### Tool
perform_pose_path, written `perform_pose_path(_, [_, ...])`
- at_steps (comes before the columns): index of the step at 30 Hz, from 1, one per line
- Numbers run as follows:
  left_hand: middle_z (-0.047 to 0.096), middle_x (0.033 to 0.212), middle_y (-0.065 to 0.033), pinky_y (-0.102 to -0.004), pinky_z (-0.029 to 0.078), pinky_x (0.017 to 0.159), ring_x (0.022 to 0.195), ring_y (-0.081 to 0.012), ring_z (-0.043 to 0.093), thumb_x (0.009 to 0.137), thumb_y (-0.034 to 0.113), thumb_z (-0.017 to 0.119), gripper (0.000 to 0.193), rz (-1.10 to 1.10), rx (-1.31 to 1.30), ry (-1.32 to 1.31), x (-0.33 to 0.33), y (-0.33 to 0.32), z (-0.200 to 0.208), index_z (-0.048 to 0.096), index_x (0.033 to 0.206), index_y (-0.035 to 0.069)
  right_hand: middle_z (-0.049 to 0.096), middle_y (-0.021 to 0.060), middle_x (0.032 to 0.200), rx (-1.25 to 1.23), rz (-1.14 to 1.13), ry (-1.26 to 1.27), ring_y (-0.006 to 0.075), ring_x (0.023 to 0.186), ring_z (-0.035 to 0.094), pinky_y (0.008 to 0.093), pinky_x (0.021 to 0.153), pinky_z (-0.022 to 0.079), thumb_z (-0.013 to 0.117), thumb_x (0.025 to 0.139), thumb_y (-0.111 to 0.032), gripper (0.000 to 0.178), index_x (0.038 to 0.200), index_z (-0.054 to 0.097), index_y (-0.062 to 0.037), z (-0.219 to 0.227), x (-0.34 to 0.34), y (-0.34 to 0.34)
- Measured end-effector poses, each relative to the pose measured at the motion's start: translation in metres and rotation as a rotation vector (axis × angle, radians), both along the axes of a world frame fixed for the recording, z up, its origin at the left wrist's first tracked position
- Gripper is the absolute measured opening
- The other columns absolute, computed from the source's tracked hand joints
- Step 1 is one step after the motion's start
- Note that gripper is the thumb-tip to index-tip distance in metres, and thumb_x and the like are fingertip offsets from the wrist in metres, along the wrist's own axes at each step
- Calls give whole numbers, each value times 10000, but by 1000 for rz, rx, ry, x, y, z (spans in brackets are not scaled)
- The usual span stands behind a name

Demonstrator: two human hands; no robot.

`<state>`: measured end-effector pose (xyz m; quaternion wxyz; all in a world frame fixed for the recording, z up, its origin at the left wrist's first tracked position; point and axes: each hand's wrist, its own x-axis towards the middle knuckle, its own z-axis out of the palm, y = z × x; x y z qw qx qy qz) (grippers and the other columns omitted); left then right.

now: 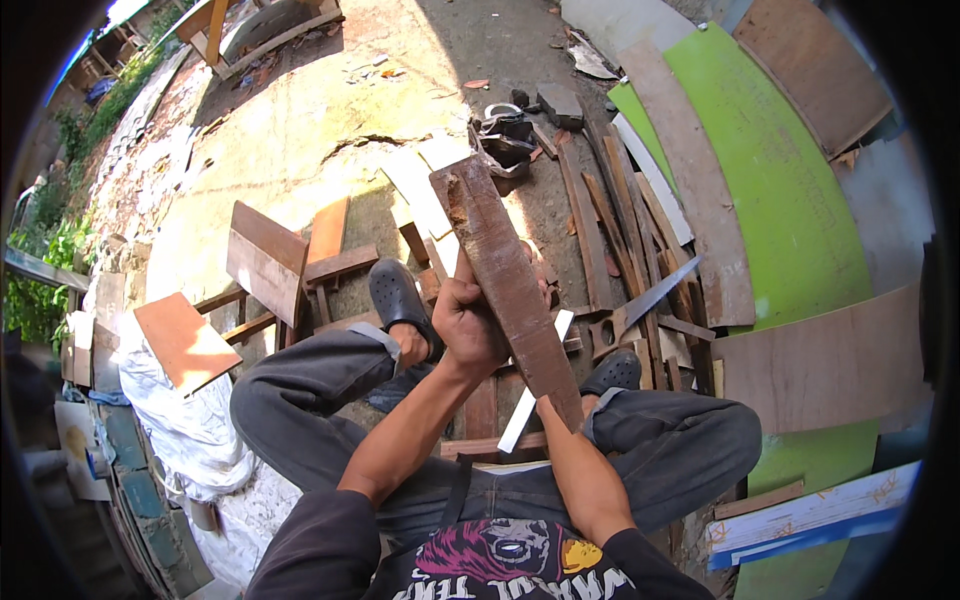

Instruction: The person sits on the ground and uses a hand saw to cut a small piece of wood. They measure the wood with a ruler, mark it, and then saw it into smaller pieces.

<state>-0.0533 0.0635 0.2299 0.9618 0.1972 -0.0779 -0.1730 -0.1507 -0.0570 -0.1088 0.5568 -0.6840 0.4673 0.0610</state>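
Note:
A brown wooden board (510, 280), worn and chipped at its far end, is raised at a slant in front of my body. My left hand (472, 325) is closed at the board's left edge, with its thumb side toward me. Most of my right hand (541, 266) is hidden behind the board; only some fingers show past the right edge, curled around it. Below the board lies a narrow white strip (518, 420). A handsaw (660, 292) rests by my right foot, its brown handle toward me.
Wooden strips (590, 225) lie in a heap at the right, beside a large green panel (770, 170). Board offcuts (268, 260) stand at the left near a white cloth (185, 430). A dark stone block (560, 105) sits ahead. My shod feet (405, 305) flank the work area.

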Motion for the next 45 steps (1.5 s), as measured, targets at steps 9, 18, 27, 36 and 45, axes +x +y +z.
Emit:
perform_pose_path(9, [618, 1188, -121, -384, 491, 995, 1082, -253, 621, 862, 133, 353, 592, 324, 316, 40, -3, 0, -2, 427, 1445, 71, 638, 186, 1279, 577, -70, -162, 297, 1107, 649, 416, 919, 538, 661, 926, -460, 669, 1396, 507, -10, 48, 71, -21])
perform_pose_path(18, [514, 1138, -153, -315, 461, 909, 989, -203, 525, 892, 132, 414, 530, 417, 552, 152, 17, 18, -64, 313, 1389, -22, 600, 139, 1332, 719, 561, -365, 233, 1105, 624, 417, 892, 552, 355, 1046, -634, 719, 1469, 456, -62, 279, 151, -13])
perform_pose_path(27, [548, 1248, -261, -380, 450, 993, 1153, -321, 560, 977, 381, 522, 578, 68, 964, 161, 21, 14, -80, 384, 1356, -34, 631, 112, 1202, 196, 609, -212, 200, 1115, 605, 328, 943, 490, 780, 892, -396, 677, 1371, 487, -17, 291, 89, -9])
perform_pose_path(36, [512, 1254, -199, -467, 401, 1042, 1212, -352, 492, 848, 449, 735, 622, 1042, 1372, 1284, 94, 181, -279, 501, 1238, 25, 619, 157, 1190, 117, 594, -63, 229, 1082, 606, 352, 957, 479, 828, 817, -338, 704, 1314, 508, 45, 285, 82, 8])
perform_pose_path(45, [499, 1433, -286, -428, 469, 1071, 1317, -394, 526, 704, 390, 930, 1081, 750, 1221, 1642, 92, 287, -353, 283, 1433, -77, 619, 144, 1171, 79, 550, -116, 217, 1078, 603, 352, 953, 479, 827, 829, -325, 660, 1293, 520, 30, 286, 76, -9])
